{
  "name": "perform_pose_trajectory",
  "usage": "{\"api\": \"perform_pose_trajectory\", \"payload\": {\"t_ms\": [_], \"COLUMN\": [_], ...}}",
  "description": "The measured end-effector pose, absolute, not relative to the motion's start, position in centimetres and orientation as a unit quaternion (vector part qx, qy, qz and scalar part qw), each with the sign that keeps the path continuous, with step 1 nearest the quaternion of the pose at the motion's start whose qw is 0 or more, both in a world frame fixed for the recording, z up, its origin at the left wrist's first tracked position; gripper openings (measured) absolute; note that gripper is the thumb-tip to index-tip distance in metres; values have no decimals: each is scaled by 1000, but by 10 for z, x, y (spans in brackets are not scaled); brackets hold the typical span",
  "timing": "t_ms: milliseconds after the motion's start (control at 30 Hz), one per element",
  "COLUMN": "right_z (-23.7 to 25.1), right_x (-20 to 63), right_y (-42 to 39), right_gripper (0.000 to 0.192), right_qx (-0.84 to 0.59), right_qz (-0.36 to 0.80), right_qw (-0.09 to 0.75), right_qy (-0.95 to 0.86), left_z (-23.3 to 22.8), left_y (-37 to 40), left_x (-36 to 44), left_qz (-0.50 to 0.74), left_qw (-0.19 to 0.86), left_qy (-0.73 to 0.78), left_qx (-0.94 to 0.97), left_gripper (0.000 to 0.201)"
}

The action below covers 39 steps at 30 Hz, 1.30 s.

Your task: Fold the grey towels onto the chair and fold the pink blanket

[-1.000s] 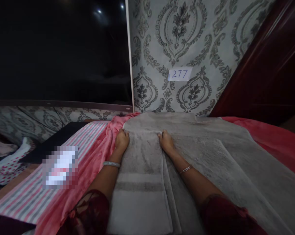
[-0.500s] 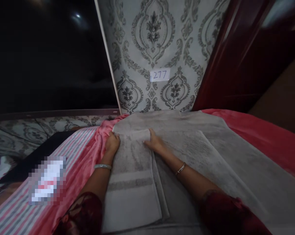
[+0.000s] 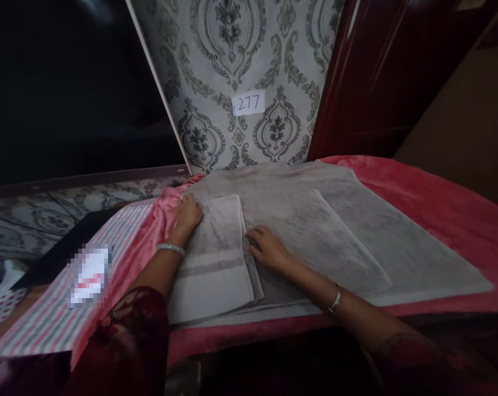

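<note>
Towel [image 3: 215,247] folded narrow on a pink bed, both my hands on it.

I see it lying at the left end of a wider grey towel [image 3: 356,231]; my left hand [image 3: 187,213] presses its far corner with fingers loosely curled, my right hand [image 3: 267,250] lies flat at its right edge, fingers spread. Pink blanket [image 3: 438,198] beneath, striped cloth [image 3: 54,319] left, patterned wallpaper [image 3: 240,49] with a "277" label [image 3: 249,103], dark wooden door [image 3: 381,71] right.
</note>
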State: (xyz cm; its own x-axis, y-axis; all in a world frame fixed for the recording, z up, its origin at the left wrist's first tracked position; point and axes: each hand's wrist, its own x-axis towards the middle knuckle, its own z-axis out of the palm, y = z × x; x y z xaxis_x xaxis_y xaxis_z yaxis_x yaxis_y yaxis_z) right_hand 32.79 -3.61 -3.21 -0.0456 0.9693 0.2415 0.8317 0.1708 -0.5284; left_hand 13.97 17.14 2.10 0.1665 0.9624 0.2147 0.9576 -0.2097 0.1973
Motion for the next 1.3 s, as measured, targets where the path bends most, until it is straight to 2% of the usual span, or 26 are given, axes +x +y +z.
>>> {"api": "perform_pose_trajectory", "payload": {"t_ms": [100, 200, 300, 433, 533, 633, 700, 800, 933, 1033, 1133, 1300], "right_z": [-36, -41, -43, -37, -35, -45, -54, -61, -55, -51, -50, -48], "right_x": [314, 302, 297, 309, 345, 408, 452, 497, 512, 512, 515, 509], "right_y": [-74, -99, -114, -133, -150, -168, -180, -194, -199, -195, -192, -200], "right_gripper": [68, 67, 65, 63, 49, 40, 38, 42, 40, 40, 44, 55], "right_qx": [-551, -522, -535, -514, -513, -601, -696, -808, -870, -872, -845, -673], "right_qz": [150, 186, 186, 194, 182, 65, -18, -43, 42, 83, 126, 310], "right_qw": [225, 176, 179, 219, 296, 394, 418, 362, 258, 247, 330, 614], "right_qy": [-789, -814, -804, -806, -785, -692, -584, -463, -417, -414, -401, -271], "left_z": [15, -3, -17, -19, -14, -8, -2, 1, -8, -20, -25, -23], "left_y": [145, 123, 115, 118, 120, 119, 115, 102, 74, 62, 60, 62], "left_x": [171, 195, 203, 200, 199, 200, 202, 209, 219, 221, 220, 215], "left_qz": [106, 46, 21, 15, 38, 74, 84, 72, 22, 10, 19, 52], "left_qw": [-4, 9, 2, -16, -42, -68, -76, -70, -62, -88, -101, -85], "left_qy": [522, 470, 465, 459, 447, 411, 389, 394, 408, 405, 399, 392], "left_qx": [846, 881, 885, 888, 893, 906, 914, 914, 911, 910, 911, 914], "left_gripper": [61, 62, 60, 60, 57, 52, 49, 51, 65, 65, 64, 61]}}
